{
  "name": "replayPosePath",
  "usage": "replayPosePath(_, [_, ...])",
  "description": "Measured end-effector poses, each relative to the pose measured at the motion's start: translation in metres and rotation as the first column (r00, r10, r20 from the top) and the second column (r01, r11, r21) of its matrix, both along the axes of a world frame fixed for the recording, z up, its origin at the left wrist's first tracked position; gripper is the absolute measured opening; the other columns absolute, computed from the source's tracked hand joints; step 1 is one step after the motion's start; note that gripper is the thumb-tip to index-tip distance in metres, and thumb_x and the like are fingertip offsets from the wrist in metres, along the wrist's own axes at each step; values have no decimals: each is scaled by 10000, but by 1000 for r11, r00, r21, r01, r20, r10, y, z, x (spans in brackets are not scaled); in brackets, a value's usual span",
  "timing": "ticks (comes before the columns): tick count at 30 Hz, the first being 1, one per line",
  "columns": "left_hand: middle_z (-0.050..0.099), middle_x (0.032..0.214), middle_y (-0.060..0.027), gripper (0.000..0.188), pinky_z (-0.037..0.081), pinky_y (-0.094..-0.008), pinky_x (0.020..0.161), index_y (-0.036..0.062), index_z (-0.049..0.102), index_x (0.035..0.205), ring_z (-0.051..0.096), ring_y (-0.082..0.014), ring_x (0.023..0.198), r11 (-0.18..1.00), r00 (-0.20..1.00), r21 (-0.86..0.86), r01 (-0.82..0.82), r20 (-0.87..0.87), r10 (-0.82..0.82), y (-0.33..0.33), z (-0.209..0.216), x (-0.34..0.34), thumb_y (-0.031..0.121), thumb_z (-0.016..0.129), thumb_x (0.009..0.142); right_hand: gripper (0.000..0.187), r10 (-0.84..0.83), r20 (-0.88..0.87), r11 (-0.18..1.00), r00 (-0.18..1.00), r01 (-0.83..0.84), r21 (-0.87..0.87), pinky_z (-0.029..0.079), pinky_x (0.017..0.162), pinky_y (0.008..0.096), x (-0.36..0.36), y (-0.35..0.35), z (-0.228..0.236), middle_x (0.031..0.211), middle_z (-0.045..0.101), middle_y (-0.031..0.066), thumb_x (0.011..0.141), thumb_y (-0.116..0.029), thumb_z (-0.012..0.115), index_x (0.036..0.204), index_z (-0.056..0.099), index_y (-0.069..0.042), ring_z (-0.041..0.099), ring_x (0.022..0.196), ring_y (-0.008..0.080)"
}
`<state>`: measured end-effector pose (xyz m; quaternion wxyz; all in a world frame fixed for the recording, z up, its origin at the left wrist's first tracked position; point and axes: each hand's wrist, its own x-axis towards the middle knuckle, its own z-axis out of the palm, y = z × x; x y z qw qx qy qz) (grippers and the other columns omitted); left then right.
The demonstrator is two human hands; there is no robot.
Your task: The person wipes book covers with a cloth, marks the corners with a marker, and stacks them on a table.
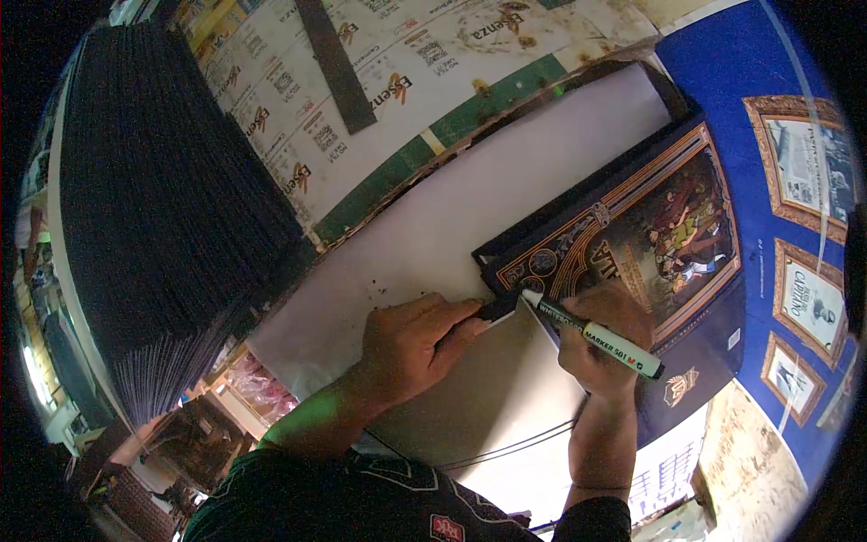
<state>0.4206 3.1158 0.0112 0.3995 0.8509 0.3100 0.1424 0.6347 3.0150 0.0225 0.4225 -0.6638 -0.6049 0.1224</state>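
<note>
My right hand (607, 339) is closed around a white and green whiteboard marker (628, 352), which slants down to the right. The marker's pale upper-left end meets a small dark strip (498, 309) with a white edge. My left hand (411, 348) pinches that strip between thumb and fingers. Both hands are over the lower left corner of a dark box-like piece (668, 239) with gold borders and a printed group of figures. Whether the strip is joined to that piece I cannot tell. Beneath lies a pale work surface (406, 239).
At left stands a tall stack of black sheets (172, 208). Beyond the pale surface is a printed white board (433, 54) with a dark strip (336, 68) lying on it. A blue sheet (754, 262) with framed pictures is at right.
</note>
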Motion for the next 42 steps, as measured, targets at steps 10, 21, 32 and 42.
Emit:
replayPosePath(10, [636,704,-82,224,463,-351,469,64,699,991,607,-226,537,1000,1000,-4,2,-20,-2,0,0,-1,233,729,847,60,-108,-66,994,992,107,-14,468,522,329,-3,-5,-2,684,618,108,742,-21,646,796,621,-15,597,562,227])
replayPosePath(21, [616,687,-75,220,458,-346,461,71,697,989,600,-218,532,999,1000,34,13,-25,-12,-1,-2,-1,233,732,846,81,-36,15,999,999,37,-17,469,499,323,-1,-4,-1,685,627,117,765,-50,678,819,629,-15,603,549,227])
replayPosePath(32, [609,670,-73,213,453,-350,455,74,700,987,593,-221,514,1000,1000,18,2,-13,-2,0,-2,-1,225,736,841,88,42,58,997,997,-39,-63,478,509,327,2,0,4,690,635,106,736,8,662,809,635,-32,618,566,233])
replayPosePath(42, [623,694,-86,217,472,-364,484,75,695,986,617,-246,553,999,999,35,13,-32,-12,1,3,-1,221,740,832,110,-118,-200,989,973,134,66,487,522,320,-4,-6,-10,682,628,106,699,1,673,793,632,-40,622,581,216])
